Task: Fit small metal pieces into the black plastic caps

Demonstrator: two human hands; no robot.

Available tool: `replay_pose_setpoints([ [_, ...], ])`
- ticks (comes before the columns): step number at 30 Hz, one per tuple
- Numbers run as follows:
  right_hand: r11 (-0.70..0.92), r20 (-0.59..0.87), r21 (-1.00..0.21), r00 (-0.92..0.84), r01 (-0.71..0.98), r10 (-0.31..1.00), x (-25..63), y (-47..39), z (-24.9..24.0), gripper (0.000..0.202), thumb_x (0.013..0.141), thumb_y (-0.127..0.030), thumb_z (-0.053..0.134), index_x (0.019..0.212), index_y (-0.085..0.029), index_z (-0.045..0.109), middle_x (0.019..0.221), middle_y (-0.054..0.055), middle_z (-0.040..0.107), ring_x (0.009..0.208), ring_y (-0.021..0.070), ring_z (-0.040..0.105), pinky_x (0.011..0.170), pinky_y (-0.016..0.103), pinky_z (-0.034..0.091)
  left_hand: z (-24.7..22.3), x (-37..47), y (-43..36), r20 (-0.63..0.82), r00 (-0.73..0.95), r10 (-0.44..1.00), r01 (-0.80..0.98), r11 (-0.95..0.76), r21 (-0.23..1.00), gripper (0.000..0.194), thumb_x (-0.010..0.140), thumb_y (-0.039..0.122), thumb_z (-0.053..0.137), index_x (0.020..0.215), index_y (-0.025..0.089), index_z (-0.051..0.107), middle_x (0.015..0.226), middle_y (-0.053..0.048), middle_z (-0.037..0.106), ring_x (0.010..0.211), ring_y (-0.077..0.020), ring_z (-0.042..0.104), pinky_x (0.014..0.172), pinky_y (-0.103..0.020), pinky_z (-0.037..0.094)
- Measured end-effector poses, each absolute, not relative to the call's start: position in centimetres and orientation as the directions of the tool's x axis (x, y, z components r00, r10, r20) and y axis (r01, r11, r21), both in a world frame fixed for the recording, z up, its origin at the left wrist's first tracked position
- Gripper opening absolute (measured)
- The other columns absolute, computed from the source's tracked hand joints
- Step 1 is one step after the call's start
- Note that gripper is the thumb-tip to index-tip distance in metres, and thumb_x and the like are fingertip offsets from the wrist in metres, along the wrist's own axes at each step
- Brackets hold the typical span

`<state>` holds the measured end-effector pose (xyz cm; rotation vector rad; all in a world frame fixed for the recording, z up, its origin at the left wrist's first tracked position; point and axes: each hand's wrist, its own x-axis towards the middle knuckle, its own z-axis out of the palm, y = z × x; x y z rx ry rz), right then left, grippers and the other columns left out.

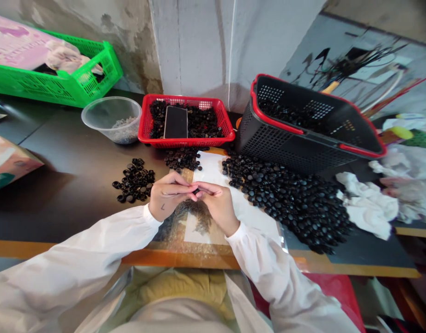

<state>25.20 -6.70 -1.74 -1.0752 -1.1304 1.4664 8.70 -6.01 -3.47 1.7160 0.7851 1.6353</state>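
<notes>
My left hand [169, 194] and my right hand [216, 201] meet at the fingertips over the table's front part. Between them they pinch a small black part [196, 190], mostly covered by the fingers. Below the hands, a heap of small thin pieces [201, 219] lies on white paper [213, 169] and brown tape. Left of my left hand is a small pile of round black parts [133, 180]. To the right of my right hand spreads a large pile of black domed parts [296, 199]. Beyond the hands sits another small black pile [181, 158].
A red basket [185, 142] of black parts holds a phone [176, 122]. Left of it are a clear bowl [111, 113] and a green crate [70, 88]. A tall dark basket [285, 148] and crumpled white tissue [368, 203] are at right, a box [12, 162] at far left.
</notes>
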Motion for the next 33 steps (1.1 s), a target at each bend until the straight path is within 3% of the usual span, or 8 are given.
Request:
replay_pose_setpoints([
  [4,-0.115,-0.071,-0.970,-0.202,-0.213,0.977,25.2,-6.3,-1.6,0.022,0.073,-0.023,0.079,0.095,-0.026,0.081,0.096,0.001,0.080,0.087,0.0204,0.074,0.089,0.036,0.059,-3.0,8.4,-5.7,0.668,0.069,0.741,0.173,-0.669,0.723,0.025,0.074,0.025,0.087,0.098,0.026,0.082,0.082,-0.003,0.067,0.067,-0.0119,0.067,0.060,-0.022,0.059],
  [8,-0.087,-0.013,-0.969,-0.302,-0.232,0.953,25.7,-5.9,-1.4,0.041,0.073,-0.027,0.082,0.114,-0.028,0.075,0.099,0.001,0.079,0.095,0.0202,0.072,0.095,0.037,0.055,-2.9,7.9,-5.4,0.555,0.097,0.826,0.101,-0.563,0.820,0.061,0.073,0.034,0.087,0.130,0.025,0.066,0.091,-0.002,0.066,0.068,-0.0110,0.067,0.058,-0.019,0.057],
  [10,-0.023,0.027,-0.988,-0.317,-0.154,0.948,26.1,-5.7,-1.4,0.032,0.079,-0.028,0.078,0.111,-0.028,0.076,0.104,0.002,0.077,0.100,0.0196,0.070,0.097,0.035,0.053,-3.0,7.7,-5.3,0.517,0.095,0.851,0.062,-0.523,0.850,0.068,0.075,0.036,0.086,0.136,0.026,0.058,0.097,-0.003,0.064,0.069,-0.0106,0.067,0.057,-0.018,0.056],
  [15,0.020,0.067,-0.991,-0.370,-0.130,0.927,26.2,-5.7,-1.4,0.016,0.087,-0.033,0.071,0.100,-0.025,0.073,0.106,0.003,0.075,0.105,0.0195,0.068,0.100,0.034,0.050,-3.1,7.3,-5.0,0.595,0.203,0.778,0.226,-0.628,0.745,0.050,0.076,0.038,0.084,0.121,0.024,0.069,0.113,-0.008,0.058,0.095,-0.0184,0.066,0.076,-0.028,0.061],
  [22,-0.117,0.000,-0.967,-0.461,-0.225,0.887,25.9,-6.3,-1.9,0.065,0.090,-0.044,0.068,0.146,-0.029,0.038,0.097,0.001,0.074,0.095,0.0184,0.071,0.099,0.036,0.051,-2.7,7.0,-4.9,0.638,0.308,0.706,0.359,-0.707,0.609,0.030,0.086,0.033,0.075,0.115,0.026,0.075,0.126,-0.011,0.056,0.101,-0.0203,0.063,0.084,-0.034,0.059],
  [27,0.100,0.074,-0.994,-0.451,0.034,0.889,26.4,-6.7,-1.3,0.051,0.099,-0.040,0.053,0.146,-0.029,0.037,0.115,0.005,0.069,0.100,0.0190,0.068,0.093,0.034,0.052,-2.5,6.5,-4.8,0.695,0.275,0.664,0.443,-0.729,0.522,0.019,0.086,0.035,0.075,0.102,0.026,0.079,0.108,-0.009,0.064,0.092,-0.0197,0.064,0.081,-0.033,0.058],
  [30,0.321,0.165,-0.895,-0.438,0.309,0.884,26.7,-6.8,-0.9,0.029,0.101,-0.033,0.046,0.129,-0.024,0.051,0.114,0.008,0.067,0.100,0.0223,0.065,0.089,0.036,0.051,-2.7,6.5,-4.7,0.705,0.291,0.647,0.460,-0.740,0.490,0.019,0.087,0.034,0.074,0.103,0.024,0.079,0.095,-0.007,0.066,0.081,-0.0170,0.064,0.075,-0.030,0.056],
  [33,0.423,0.207,-0.804,-0.469,0.419,0.858,26.7,-6.8,-0.7,0.022,0.102,-0.027,0.040,0.119,-0.021,0.053,0.106,0.009,0.066,0.098,0.0233,0.064,0.088,0.037,0.049,-2.9,6.6,-4.9,0.691,0.325,0.645,0.438,-0.751,0.494,0.020,0.089,0.030,0.072,0.107,0.021,0.075,0.094,-0.006,0.067,0.082,-0.0158,0.067,0.074,-0.026,0.056],
])
